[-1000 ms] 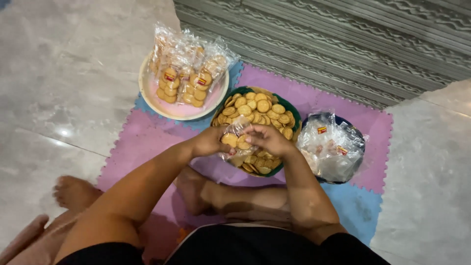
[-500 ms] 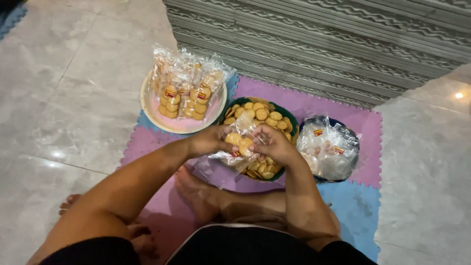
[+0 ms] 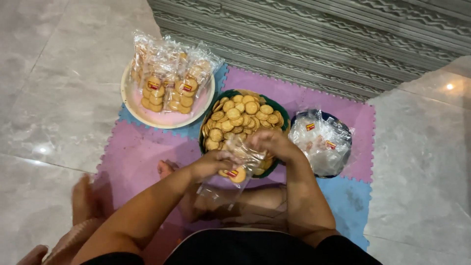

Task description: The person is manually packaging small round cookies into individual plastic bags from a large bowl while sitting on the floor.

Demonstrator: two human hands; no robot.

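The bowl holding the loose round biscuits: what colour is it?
Dark green: the bowl shows this along its rim in the head view.

Both forearms are bare from the elbow down, with no sleeves reaching them. The left hand (image 3: 212, 163) and the right hand (image 3: 273, 143) carry no gloves, and no rings, bracelets or watch can be made out on them. A dark, nearly black garment (image 3: 265, 248) covers the lap at the bottom of the view and wraps the upper arms. The legs are uncovered below it, and the feet (image 3: 86, 200) are bare, without shoes or socks.
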